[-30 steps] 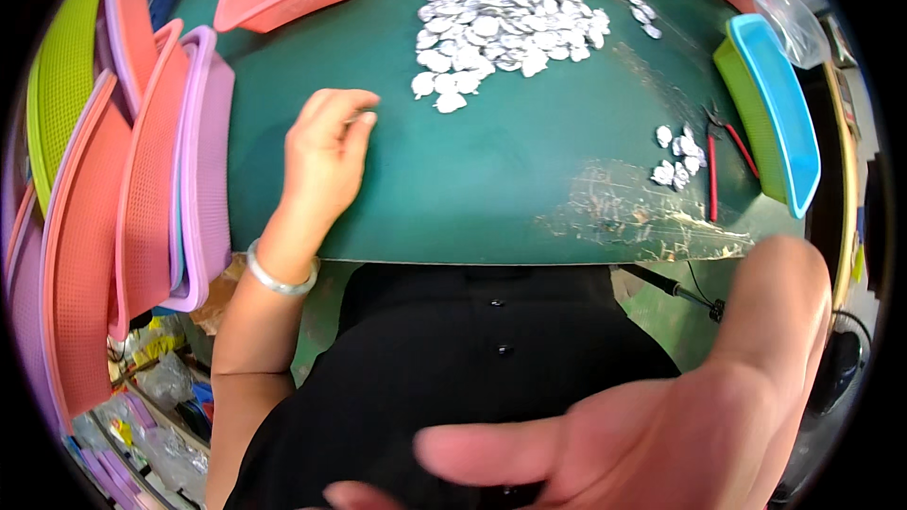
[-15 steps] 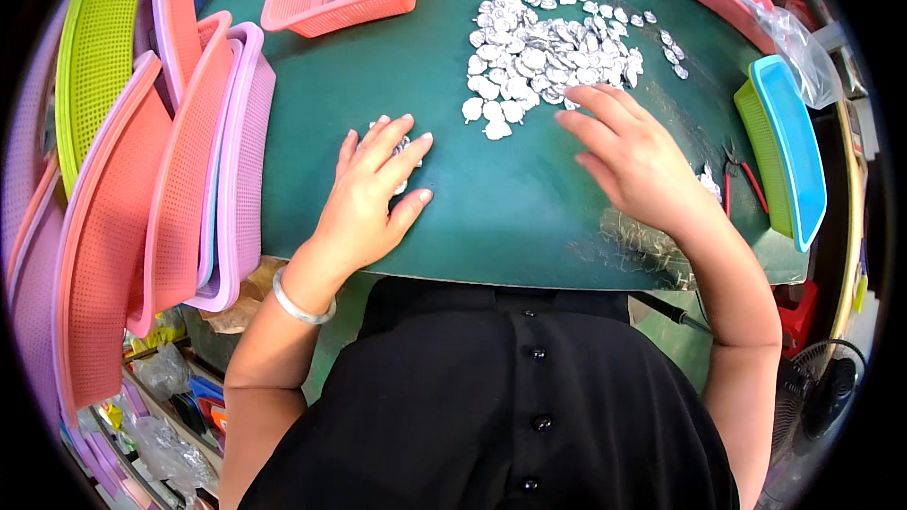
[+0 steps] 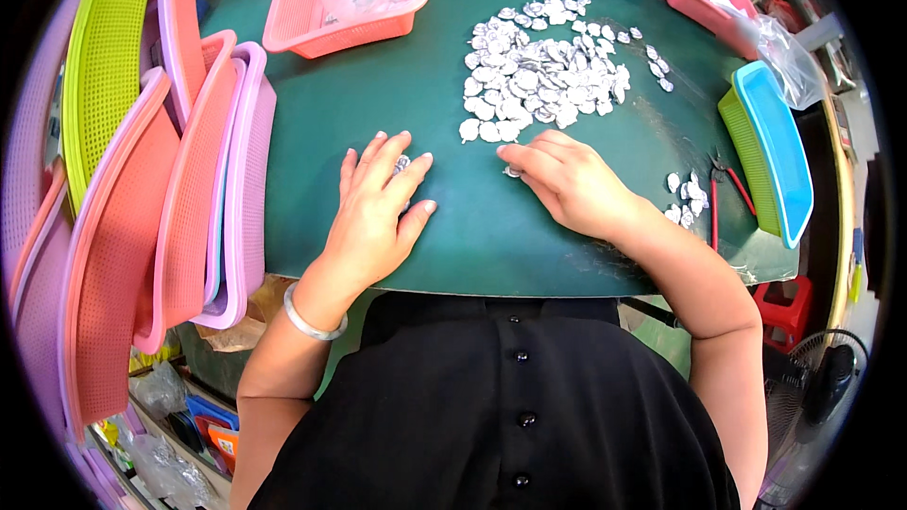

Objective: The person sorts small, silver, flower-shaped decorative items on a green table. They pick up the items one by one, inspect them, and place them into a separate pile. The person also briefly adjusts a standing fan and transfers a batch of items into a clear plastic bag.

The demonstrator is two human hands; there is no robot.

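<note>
1. Stacked baskets [image 3: 109,264] crowd the table's [image 3: 326,104] left; a pink basket [image 3: 345,42], cut off above, holds a clear bag [image 3: 364,0].
2. Pliers [image 3: 714,217] and a small cluster [image 3: 687,208] lie near the blue basket [image 3: 779,151].
3. The silver pile [image 3: 543,80] sits beyond the right hand [image 3: 576,187], whose fingertips pinch a mostly hidden piece [image 3: 511,171].
4. The left hand [image 3: 376,200] lies spread, fingers apart; silver [image 3: 402,164] shows between them, the rest covered.
</note>
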